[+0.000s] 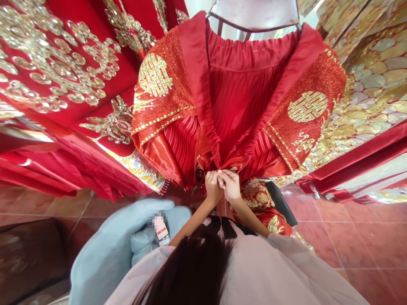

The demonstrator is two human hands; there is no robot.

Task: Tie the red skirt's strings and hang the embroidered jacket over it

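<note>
A red pleated skirt (pixel 241 101) with a gathered waistband hangs open in front of me from a hanger (pixel 254 17). Its glittery panels carry round gold emblems and beaded borders. My left hand (pixel 213 186) is closed at the lower middle of the skirt, fingers curled in a pinch on the red cloth. Pressed up against it, my right hand (pixel 230 184) is also closed, thumb and fingers pinching the gathered cloth at the same spot. The exact bit between the fingertips is mostly hidden.
Red garments with crystal beading (pixel 60 63) hang at left, gold-sequined cloth (pixel 372 89) at right. A pale blue chair (pixel 101 245) holds a phone-like object (pixel 161 228). Red-and-gold cloth (pixel 259 197) lies by a dark seat edge (pixel 281 203). Beneath is reddish tiled floor (pixel 359 233).
</note>
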